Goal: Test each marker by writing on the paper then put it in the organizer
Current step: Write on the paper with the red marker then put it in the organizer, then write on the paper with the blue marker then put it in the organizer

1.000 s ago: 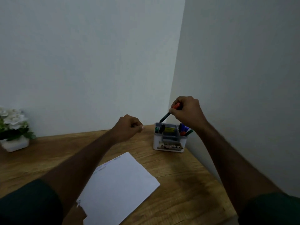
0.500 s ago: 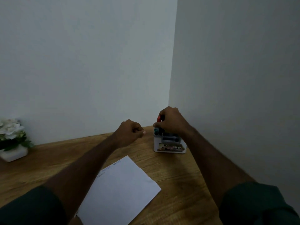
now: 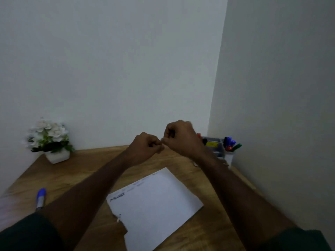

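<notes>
Wooden desk (image 3: 76, 180), set into a corner between two walls. Sheet of paper (image 3: 155, 205) lies skewed at mid-desk, with faint test scribbles near its far edge. Potted white flowers (image 3: 48, 137) stand at the far-left corner. The marker organizer (image 3: 216, 146) stands at the far-right corner, against the right wall, holding blue, red and green markers (upright or leaning). Left hand (image 3: 145, 144) and right hand (image 3: 181, 137) hover together above the far edge, knuckles nearly touching; both have fingers curled, and nothing can be seen held in either. One blue-capped marker (image 3: 40, 197) lies near the left edge, well apart from the hands, toward the near-left; its long axis runs roughly near-to-far, cap away from the person. Judged next: the left hand, being nearer, reaches back and leftward for it.
</notes>
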Demonstrator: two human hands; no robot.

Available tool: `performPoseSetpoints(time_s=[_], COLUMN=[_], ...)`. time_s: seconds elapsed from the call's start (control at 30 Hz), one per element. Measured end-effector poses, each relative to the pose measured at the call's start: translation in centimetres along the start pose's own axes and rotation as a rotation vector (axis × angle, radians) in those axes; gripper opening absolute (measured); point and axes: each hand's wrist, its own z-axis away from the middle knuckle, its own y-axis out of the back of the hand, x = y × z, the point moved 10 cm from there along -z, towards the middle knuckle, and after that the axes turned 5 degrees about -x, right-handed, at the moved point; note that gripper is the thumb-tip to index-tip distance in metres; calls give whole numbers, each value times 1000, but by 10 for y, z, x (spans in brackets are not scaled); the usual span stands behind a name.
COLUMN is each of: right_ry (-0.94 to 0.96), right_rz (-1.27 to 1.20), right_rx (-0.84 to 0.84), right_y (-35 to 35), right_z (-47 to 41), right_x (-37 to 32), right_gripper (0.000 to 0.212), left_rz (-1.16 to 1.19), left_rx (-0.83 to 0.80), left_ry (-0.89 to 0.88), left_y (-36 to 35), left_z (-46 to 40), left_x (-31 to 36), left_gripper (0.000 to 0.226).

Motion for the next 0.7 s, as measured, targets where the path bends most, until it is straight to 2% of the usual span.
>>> performPoseSetpoints(time_s=[0.17,0.33,0.43,0.57,0.63,0.7], right_ry=[68,141,180,129,89,37], right_rz=[-38,-90,-110,-223,-231,-201], right_rx=[-123,-224,-368,-551,-549,-535], right_y=[-78,-146,-193,-250,-265,-280], right_z=[-3,-1,4,16,19,22], right_x=[-54,-109,-148,-189,-206,-215], right_gripper=[19,13,15,18,20,32], left_rz=[-25,-68,-51,-36,-48,-62], left_rx=[69,191,271,372,393,385], left_ry=[91,220,333,443,491,511], left_y=[53,117,146,172,179,181], left_z=[69,153,204,260,279,292], left_x=[-44,-99,-135,-174,-187,-194], left_gripper=[12,22,21,12,11,13])
